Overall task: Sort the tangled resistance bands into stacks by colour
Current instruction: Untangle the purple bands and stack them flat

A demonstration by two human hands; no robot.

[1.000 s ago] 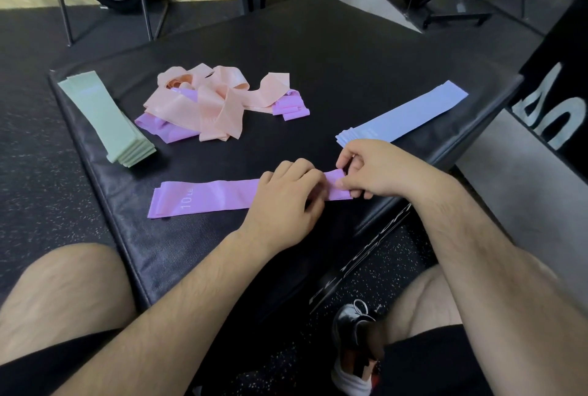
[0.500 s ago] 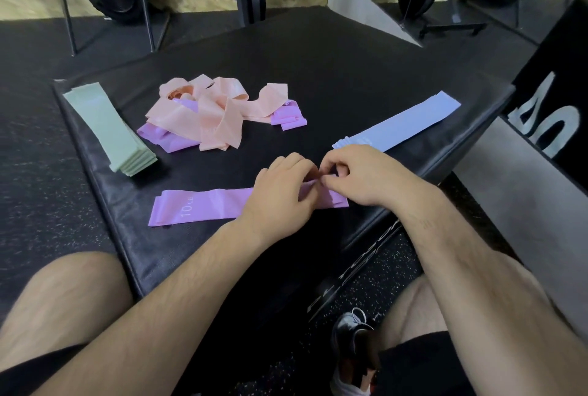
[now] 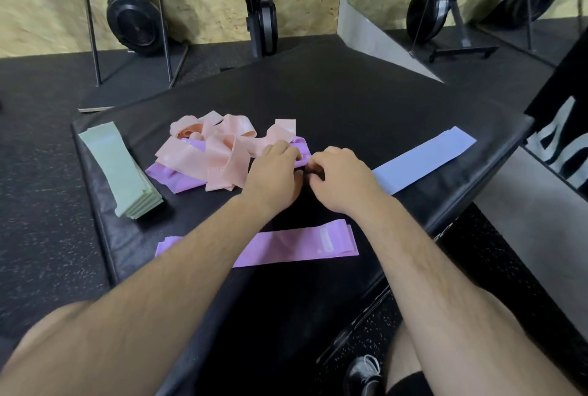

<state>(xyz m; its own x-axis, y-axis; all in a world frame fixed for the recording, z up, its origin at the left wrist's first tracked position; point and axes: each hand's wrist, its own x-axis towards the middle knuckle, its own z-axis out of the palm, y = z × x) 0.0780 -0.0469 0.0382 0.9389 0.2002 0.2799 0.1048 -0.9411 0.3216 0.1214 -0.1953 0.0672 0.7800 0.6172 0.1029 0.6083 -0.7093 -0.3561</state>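
Purple elastic band [image 3: 286, 243] lies flat near us; we've moved on, left hand [image 3: 273, 173] gripping the next purple loop [image 3: 302, 149] in the peach tangle [image 3: 222, 153], right hand [image 3: 342, 180] curled, hold unclear.

On the worktop [image 3: 350, 109] lie three flat stacks, one green stack [image 3: 121, 169], one blue stack [image 3: 426, 160] and one purple stack [image 3: 286, 244], plus one tangled pile [image 3: 216, 153] of pink and purple bands too knotted to count, and two hands, the left hand [image 3: 273, 176] and the right hand [image 3: 340, 179].
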